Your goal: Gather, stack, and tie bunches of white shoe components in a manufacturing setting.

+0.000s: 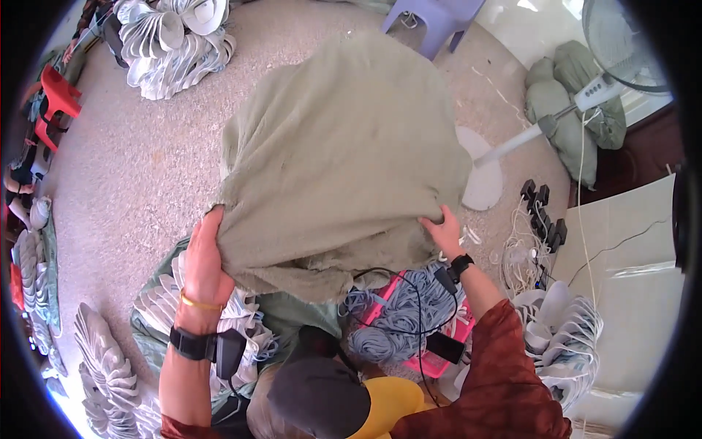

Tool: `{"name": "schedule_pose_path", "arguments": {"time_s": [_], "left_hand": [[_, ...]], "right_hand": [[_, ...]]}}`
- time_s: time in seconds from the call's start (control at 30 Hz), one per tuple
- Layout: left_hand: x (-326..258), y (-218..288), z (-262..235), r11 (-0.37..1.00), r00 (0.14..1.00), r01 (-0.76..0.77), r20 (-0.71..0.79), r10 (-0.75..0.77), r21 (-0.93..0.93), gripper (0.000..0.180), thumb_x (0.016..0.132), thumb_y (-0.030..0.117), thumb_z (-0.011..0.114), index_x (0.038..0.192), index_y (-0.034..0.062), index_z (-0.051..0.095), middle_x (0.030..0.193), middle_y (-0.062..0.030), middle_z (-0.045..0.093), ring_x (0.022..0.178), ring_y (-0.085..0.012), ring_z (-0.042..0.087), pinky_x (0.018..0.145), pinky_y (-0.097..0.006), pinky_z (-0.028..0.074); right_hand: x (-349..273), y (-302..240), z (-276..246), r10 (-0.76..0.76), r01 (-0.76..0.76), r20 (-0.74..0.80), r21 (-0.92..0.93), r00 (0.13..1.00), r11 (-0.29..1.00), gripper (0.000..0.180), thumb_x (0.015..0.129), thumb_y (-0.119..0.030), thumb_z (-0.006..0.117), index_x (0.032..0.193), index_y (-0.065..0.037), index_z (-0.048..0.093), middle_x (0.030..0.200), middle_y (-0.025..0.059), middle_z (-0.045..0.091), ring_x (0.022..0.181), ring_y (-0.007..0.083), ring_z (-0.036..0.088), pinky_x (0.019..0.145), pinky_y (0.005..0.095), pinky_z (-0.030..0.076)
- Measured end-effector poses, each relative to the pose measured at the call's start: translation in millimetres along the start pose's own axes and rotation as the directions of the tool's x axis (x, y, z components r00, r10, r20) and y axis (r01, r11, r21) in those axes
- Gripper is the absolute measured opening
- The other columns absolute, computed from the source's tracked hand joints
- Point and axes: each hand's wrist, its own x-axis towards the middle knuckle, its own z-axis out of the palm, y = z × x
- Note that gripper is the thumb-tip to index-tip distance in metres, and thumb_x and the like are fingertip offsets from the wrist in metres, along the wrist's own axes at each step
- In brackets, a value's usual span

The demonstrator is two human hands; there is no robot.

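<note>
A large grey-green woven sack (344, 139) spreads out in front of me, its mouth towards me. My left hand (203, 256) grips its near left edge, thumb on top and fingers hidden behind the cloth. Pinching the near right part of the sack is my right hand (444, 233). The near edge between them sags in folds, and what lies inside cannot be seen. Just below my right hand is a pink basket (417, 364) heaped with blue-grey cords (391, 325). A black phone-like device (444, 347) rests on it, with a black cable running nearby.
Bundles of white, curved, layered pieces stand at the back left (172, 47), near left (110, 366) and right (559, 336). A standing fan (512, 143), full sacks (563, 110), a purple stool (435, 22) and black adapters (542, 212) with cables lie beyond. People and a red chair (57, 102) are far left.
</note>
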Motion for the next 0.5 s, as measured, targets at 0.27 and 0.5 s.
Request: {"name": "schedule_pose_path", "arguments": {"time_s": [0.27,0.5], "left_hand": [[-100.2,47.2,-32.7,0.993,0.989,-0.022,0.144,0.039,-0.114,0.047,0.099,0.031,0.052,0.135,0.0006,0.050,0.136,-0.0141,0.055,0.123,-0.0268,0.054,0.107,-0.041,0.041],[-118.6,91.4,-79.0,0.966,0.986,-0.154,0.026,0.163,-0.207,0.049,0.100,0.033,0.050,0.136,0.0000,0.049,0.136,-0.0148,0.055,0.124,-0.0282,0.054,0.107,-0.041,0.041]], "right_hand": [[9.7,-68.2,-1.0,-0.176,0.156,-0.074,-0.222,0.982,0.962,0.038,0.071,-0.024,0.073,0.103,-0.005,0.063,0.088,0.0202,0.068,0.085,0.0386,0.065,0.073,0.0447,0.051],[38.3,-183.5,40.0,-0.212,0.236,0.105,-0.374,0.972,0.897,0.040,0.070,-0.017,0.072,0.107,-0.007,0.059,0.100,0.0161,0.068,0.106,0.0421,0.058,0.082,0.0521,0.051]]}}
